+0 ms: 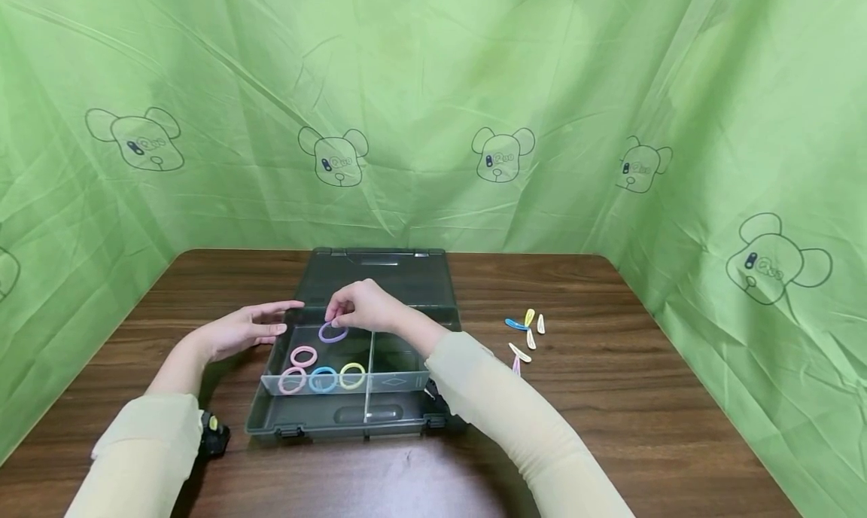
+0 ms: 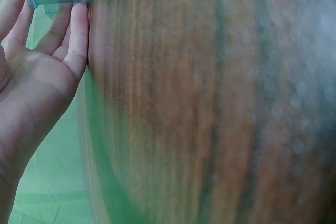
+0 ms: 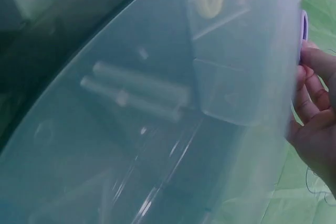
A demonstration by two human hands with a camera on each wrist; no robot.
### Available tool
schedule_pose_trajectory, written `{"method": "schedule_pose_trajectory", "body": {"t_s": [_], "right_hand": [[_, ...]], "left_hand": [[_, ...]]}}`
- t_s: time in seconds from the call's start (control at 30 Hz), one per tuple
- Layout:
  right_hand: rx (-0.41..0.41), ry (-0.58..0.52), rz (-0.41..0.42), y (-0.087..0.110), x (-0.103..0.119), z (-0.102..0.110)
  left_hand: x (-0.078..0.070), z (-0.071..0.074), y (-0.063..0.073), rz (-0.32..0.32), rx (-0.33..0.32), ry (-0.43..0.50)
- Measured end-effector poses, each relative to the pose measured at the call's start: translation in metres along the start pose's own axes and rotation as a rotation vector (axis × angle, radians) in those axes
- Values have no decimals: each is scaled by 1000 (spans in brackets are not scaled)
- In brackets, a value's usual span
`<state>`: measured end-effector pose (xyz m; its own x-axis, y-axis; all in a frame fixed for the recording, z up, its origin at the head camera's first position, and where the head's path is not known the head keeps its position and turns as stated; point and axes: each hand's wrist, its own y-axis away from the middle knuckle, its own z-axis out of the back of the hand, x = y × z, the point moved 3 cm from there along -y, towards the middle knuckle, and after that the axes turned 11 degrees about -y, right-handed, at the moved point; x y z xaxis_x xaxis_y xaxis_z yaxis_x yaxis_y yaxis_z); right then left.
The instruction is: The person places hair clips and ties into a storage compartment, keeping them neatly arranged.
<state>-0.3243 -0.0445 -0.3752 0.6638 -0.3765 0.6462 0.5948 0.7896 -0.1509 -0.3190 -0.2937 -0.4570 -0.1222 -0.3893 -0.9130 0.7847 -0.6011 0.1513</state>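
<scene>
A dark see-through plastic box (image 1: 271,425) lies with its lid (image 1: 379,281) folded back. My right hand (image 1: 371,307) pinches a purple hair tie (image 1: 332,342) over the box's left compartment; the right wrist view shows that purple hair tie (image 3: 304,27) edge-on between thumb and fingertips. In the same compartment lie a pink hair tie (image 1: 303,365), a second pink hair tie (image 1: 293,392), a blue hair tie (image 1: 323,391) and a yellow hair tie (image 1: 352,388). With fairly straight fingers my left hand (image 1: 233,335) touches the box's left side; its palm (image 2: 42,72) shows in the left wrist view.
Right of the box several snap hair clips lie on the wooden table (image 1: 609,397), among them a blue clip (image 1: 516,324) and a yellow clip (image 1: 530,316). A clear divider (image 1: 372,352) splits the box. Green cloth (image 1: 420,89) hangs behind and on both sides.
</scene>
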Motion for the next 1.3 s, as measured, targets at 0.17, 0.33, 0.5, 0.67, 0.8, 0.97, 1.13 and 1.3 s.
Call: {"method": "schedule_pose_trajectory", "body": {"t_s": [0.17, 0.33, 0.5, 0.67, 0.8, 0.97, 1.13, 1.3], "right_hand": [[80, 40, -10, -3, -7, -11], [144, 64, -13, -5, -13, -24], [143, 92, -44, -8, -18, -30], [157, 179, -95, -10, -20, -35], [154, 239, -122, -10, -19, -37], [117, 310, -153, -9, -18, -39], [94, 359, -172, -9, -16, -42], [100, 369, -187, -9, -16, -43]], "left_hand": [[0, 0, 0, 5, 2, 0], [1, 0, 0, 8, 2, 5], [2, -1, 0, 0, 5, 1], [-1, -1, 1, -9, 14, 7], [-2, -1, 1, 21, 7, 5], [-5, -1, 1, 39, 4, -5], [-4, 0, 1, 29, 2, -10], [-2, 0, 1, 21, 0, -5]]}}
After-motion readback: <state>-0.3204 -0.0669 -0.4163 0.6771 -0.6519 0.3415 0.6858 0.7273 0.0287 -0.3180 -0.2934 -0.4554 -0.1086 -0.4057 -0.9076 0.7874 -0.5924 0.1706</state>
